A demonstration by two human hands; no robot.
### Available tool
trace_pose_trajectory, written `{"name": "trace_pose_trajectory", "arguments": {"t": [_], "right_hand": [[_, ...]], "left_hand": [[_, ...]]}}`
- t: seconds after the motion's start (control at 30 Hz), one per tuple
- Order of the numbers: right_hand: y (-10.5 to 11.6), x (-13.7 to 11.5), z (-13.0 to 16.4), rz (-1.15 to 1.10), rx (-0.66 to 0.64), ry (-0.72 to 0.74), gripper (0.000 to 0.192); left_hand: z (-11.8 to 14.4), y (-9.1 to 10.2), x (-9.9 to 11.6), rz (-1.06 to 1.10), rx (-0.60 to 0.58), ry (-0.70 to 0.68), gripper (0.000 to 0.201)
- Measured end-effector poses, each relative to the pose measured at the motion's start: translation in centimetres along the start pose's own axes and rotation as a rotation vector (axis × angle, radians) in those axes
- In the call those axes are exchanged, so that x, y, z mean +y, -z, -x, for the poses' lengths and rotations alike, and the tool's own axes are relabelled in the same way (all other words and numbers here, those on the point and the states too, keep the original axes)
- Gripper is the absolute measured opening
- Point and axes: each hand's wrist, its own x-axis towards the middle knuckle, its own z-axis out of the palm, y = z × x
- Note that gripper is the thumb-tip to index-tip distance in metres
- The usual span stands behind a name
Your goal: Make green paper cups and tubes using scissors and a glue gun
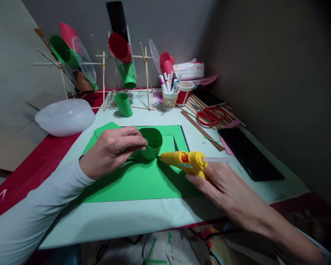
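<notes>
Between the thumb and fingers of my left hand is the rim of a short green paper tube, its round opening facing up toward me. My right hand is wrapped round a yellow hot glue gun, with a clear glue stick jutting from its back. The nozzle points left and sits close to the tube's lower right side; whether it touches, I cannot tell. Beneath both hands lies a sheet of green paper, with a cut-out gap near its upper right.
Behind stands a stick frame bearing red, green and black paper tubes. A white bowl is at left. A cup of markers, red scissors on wooden sticks and a black phone-like slab lie at right.
</notes>
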Motion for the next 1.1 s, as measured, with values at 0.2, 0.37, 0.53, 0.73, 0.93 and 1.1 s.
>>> {"name": "trace_pose_trajectory", "arguments": {"t": [0.2,0.37,0.53,0.73,0.93,1.1], "right_hand": [[-0.2,-0.9,-0.2,-0.024,-0.053,-0.001,0.043],[-0.4,-1.6,-0.5,-0.078,-0.063,0.041,0.039],[-1.0,-2.1,-0.9,-0.131,-0.016,0.121,0.033],[-1.8,-2.2,-1.2,-0.126,0.007,0.170,0.030],[-1.3,-1.5,-0.5,-0.135,0.012,0.137,0.029],[-0.7,-0.7,0.1,-0.113,0.036,0.069,0.029]], "left_hand": [[0.0,-0.2,-0.1,0.010,0.018,-0.017,0.019],[0.0,-0.3,-0.1,0.006,0.026,-0.016,0.020],[0.1,-0.2,0.0,-0.009,0.026,-0.013,0.021],[0.1,-0.2,0.1,-0.015,0.026,-0.011,0.020],[0.0,-0.2,0.0,0.001,0.022,-0.010,0.019],[0.1,0.0,0.2,-0.002,0.009,0.014,0.019]]}}
